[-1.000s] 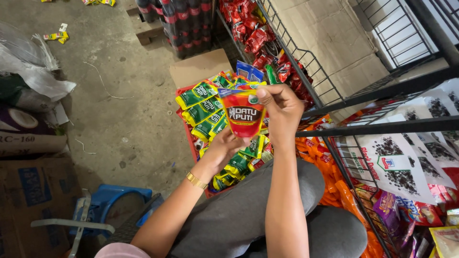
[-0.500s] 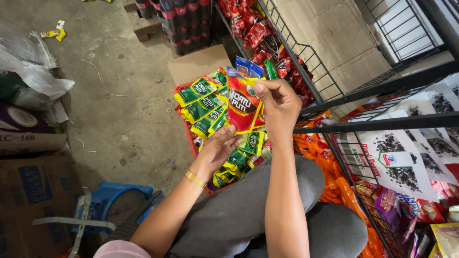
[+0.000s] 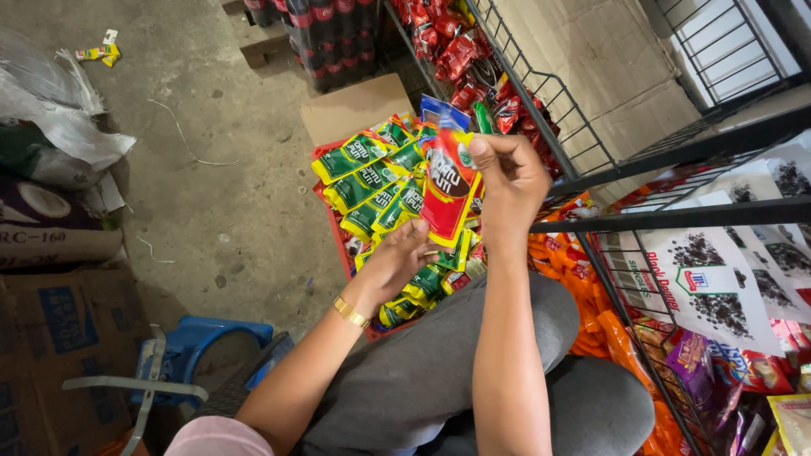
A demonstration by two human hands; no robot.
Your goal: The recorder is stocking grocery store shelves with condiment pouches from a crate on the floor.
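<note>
My right hand (image 3: 507, 181) pinches the top of a red sachet (image 3: 448, 198) and holds it up above a pile of green and yellow sachets (image 3: 380, 190). The pile lies in a red tray (image 3: 331, 221) on the floor in front of my knees. My left hand (image 3: 397, 262) rests lower on the pile, fingers curled around the bottom end of the red sachet and some green ones. A gold bracelet (image 3: 350, 312) sits on my left wrist. I wear grey trousers (image 3: 439, 363).
A black wire rack (image 3: 642, 160) at the right holds red packets (image 3: 456, 51), orange packs (image 3: 583, 279) and white bags (image 3: 718, 287). A cardboard piece (image 3: 355, 105) lies behind the tray. Dark bottles (image 3: 329, 34) stand at the back. Sacks (image 3: 51, 127), a box (image 3: 59, 338) and a blue stool (image 3: 203, 346) are at left.
My right hand has turned the red sachet from face-on to edge-tilted and brought it slightly lower. My left hand has slid up to meet its lower end.
</note>
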